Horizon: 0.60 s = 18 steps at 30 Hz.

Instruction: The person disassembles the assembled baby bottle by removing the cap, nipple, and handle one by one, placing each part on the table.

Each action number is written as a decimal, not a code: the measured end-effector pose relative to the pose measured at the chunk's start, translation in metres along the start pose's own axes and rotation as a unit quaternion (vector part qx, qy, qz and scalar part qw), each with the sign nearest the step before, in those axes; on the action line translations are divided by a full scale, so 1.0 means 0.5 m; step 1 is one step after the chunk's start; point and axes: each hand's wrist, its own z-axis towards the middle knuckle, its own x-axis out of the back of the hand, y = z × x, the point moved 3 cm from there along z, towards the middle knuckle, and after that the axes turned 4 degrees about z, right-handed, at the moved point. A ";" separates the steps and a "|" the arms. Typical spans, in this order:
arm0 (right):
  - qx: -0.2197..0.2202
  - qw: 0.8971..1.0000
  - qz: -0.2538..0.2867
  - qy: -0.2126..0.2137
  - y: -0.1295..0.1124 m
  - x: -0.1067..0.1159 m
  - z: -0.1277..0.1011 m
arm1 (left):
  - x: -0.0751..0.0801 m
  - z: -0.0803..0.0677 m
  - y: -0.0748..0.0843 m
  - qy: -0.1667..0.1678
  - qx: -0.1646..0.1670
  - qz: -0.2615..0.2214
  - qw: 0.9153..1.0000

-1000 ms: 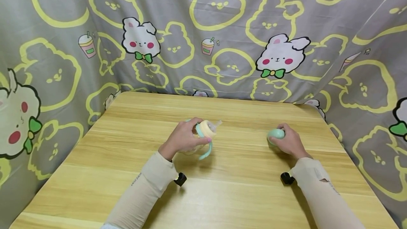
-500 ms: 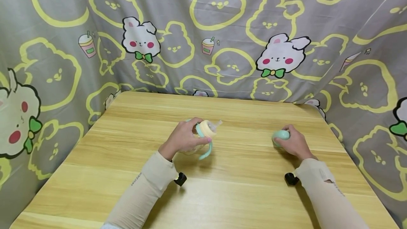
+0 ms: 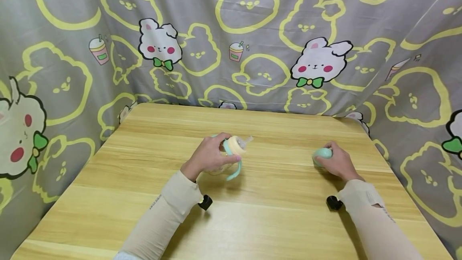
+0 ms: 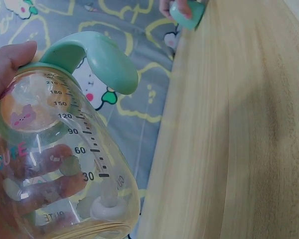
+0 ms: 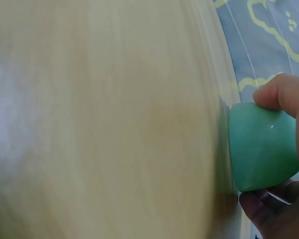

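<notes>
My left hand [image 3: 209, 155] grips a clear baby bottle [image 4: 84, 164], held tilted over the table. The bottle has a cream collar [image 3: 236, 146], a translucent straw spout pointing right, and mint green handles [image 4: 112, 62]. Measuring marks and the fingers behind show through its wall, and a weighted straw end [image 4: 107, 208] lies inside. Over on the right, my right hand [image 3: 337, 159] holds a mint green dome-shaped cap [image 5: 264, 147] between thumb and fingers. The cap's rim sits right at the tabletop, domed side up.
The wood-grain table [image 3: 267, 228] reaches back to a grey curtain [image 3: 213, 43] printed with rabbits and yellow outlines, which also hangs at both sides. A black wrist camera [image 3: 205, 202] hangs under the left sleeve, another [image 3: 334, 202] under the right.
My right hand has moved a little to the right with the green cap, mostly in the first half second. The left hand and the bottle have stayed almost still.
</notes>
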 end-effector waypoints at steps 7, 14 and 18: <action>0.005 1.000 -0.009 0.002 0.001 0.008 -0.002 | 0.001 0.003 0.002 0.001 -0.005 0.008 1.000; 0.007 1.000 -0.012 0.005 0.006 0.009 -0.002 | 0.002 0.003 0.005 0.001 -0.010 0.004 1.000; -0.003 1.000 -0.010 -0.006 0.011 0.004 -0.007 | -0.001 -0.002 0.003 -0.005 -0.001 -0.006 1.000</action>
